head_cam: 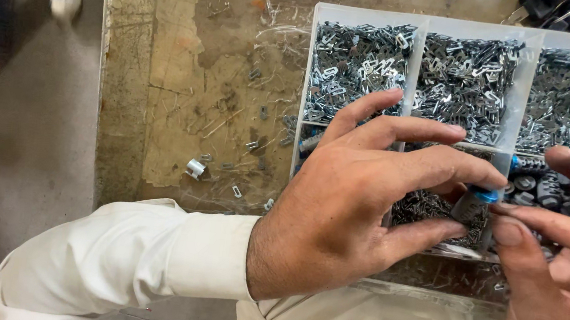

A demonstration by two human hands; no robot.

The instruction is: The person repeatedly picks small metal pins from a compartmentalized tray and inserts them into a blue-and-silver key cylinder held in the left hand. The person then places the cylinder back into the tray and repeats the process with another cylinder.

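The left hand reaches in from the lower left, back upward, its fingers spread and bent toward the right, with a white sleeve covering the forearm. The right hand comes in from the lower right, its fingertips meeting those of the left in a pinch.

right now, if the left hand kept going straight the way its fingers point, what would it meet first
Probably the small grey part with a blue cap at its fingertips, then the right hand just beyond. The left hand points right over the clear plastic compartment box; depth is unclear.
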